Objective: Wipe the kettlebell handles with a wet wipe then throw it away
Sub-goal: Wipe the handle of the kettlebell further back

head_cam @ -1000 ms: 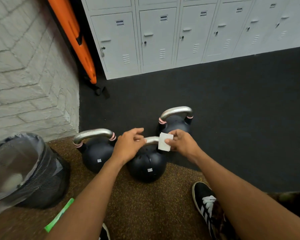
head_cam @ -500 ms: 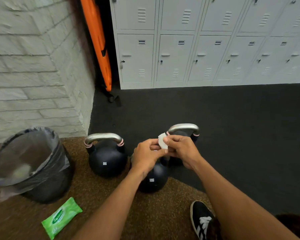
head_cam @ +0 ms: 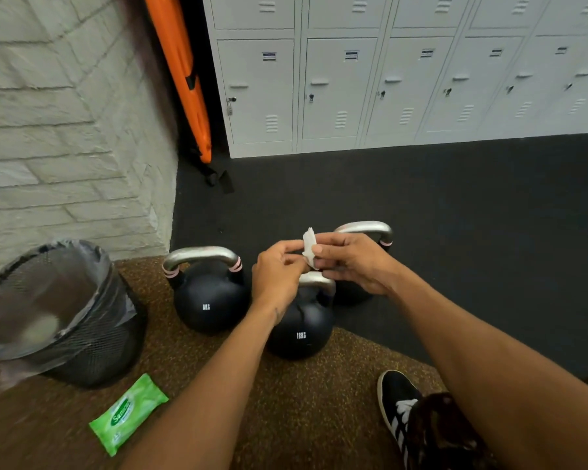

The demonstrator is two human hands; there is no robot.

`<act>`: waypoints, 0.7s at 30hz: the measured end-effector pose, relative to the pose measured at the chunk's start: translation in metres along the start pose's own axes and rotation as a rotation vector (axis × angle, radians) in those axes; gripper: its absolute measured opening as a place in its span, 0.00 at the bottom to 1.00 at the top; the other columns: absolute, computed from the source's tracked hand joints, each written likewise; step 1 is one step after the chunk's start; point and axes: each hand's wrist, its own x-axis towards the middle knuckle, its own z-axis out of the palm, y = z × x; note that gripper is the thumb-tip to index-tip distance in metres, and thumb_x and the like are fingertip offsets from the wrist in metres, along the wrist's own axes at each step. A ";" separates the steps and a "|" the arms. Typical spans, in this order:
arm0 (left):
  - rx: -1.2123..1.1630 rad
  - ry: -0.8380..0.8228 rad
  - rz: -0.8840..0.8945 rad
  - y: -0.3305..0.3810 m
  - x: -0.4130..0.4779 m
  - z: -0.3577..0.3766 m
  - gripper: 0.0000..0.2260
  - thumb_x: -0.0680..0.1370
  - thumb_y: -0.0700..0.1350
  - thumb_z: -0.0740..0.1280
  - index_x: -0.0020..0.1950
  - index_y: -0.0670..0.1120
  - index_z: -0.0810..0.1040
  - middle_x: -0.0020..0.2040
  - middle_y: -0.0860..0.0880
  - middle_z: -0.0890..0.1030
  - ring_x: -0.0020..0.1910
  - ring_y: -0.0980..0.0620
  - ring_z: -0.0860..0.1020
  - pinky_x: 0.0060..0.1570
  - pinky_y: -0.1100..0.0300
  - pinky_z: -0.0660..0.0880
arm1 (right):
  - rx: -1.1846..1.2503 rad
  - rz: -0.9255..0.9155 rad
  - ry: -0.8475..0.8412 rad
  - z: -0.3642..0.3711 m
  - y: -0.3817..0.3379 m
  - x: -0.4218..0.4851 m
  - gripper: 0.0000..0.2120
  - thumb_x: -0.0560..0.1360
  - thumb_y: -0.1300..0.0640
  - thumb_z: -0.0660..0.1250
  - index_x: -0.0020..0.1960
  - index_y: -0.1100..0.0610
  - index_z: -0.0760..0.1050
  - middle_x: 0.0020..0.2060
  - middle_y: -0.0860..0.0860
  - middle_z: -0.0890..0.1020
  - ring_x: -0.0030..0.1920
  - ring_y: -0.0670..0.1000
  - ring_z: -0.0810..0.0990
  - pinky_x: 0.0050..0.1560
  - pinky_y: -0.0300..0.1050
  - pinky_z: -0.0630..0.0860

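Wiping looks midway: I cannot tell which handles are clean, and binning is not yet done. One lined bin (head_cam: 99, 347) sits at eight o'clock, three kettlebells (head_cam: 211, 300) near centre, one green wipe pack (head_cam: 128, 413) at seven. One wet wipe (head_cam: 309, 245) is pinched between left hand (head_cam: 279, 276) and right hand (head_cam: 350, 262), just above the middle handle.

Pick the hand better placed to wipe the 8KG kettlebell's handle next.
Left, probably. Both hands pinch the wipe, but the left hand sits nearest the 8KG kettlebell's handle; the right hand would reach across it.
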 end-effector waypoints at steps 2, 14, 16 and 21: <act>0.021 0.003 0.012 -0.001 0.002 0.000 0.12 0.70 0.47 0.70 0.45 0.67 0.81 0.41 0.56 0.86 0.46 0.54 0.85 0.54 0.45 0.81 | 0.016 -0.004 -0.019 0.002 0.001 -0.001 0.15 0.77 0.64 0.68 0.63 0.59 0.78 0.43 0.52 0.85 0.41 0.45 0.84 0.40 0.38 0.79; 0.056 0.011 0.011 -0.007 0.000 -0.002 0.11 0.69 0.48 0.74 0.45 0.64 0.79 0.41 0.54 0.86 0.45 0.54 0.85 0.52 0.44 0.81 | -0.130 -0.064 0.092 0.010 0.017 0.005 0.10 0.74 0.60 0.71 0.55 0.55 0.83 0.40 0.51 0.84 0.40 0.45 0.79 0.43 0.42 0.76; 0.052 0.009 -0.004 -0.007 0.000 -0.002 0.10 0.68 0.48 0.74 0.44 0.62 0.81 0.40 0.55 0.86 0.44 0.54 0.85 0.52 0.45 0.82 | -0.140 -0.081 0.110 0.013 0.017 0.004 0.12 0.73 0.65 0.69 0.54 0.57 0.84 0.40 0.53 0.83 0.40 0.48 0.78 0.42 0.41 0.75; -0.198 0.078 -0.157 0.000 -0.003 -0.003 0.07 0.72 0.38 0.70 0.47 0.49 0.83 0.46 0.46 0.87 0.44 0.51 0.86 0.46 0.53 0.82 | -0.028 -0.080 0.087 0.012 0.013 -0.001 0.15 0.74 0.72 0.64 0.53 0.58 0.83 0.38 0.53 0.84 0.38 0.50 0.80 0.42 0.42 0.75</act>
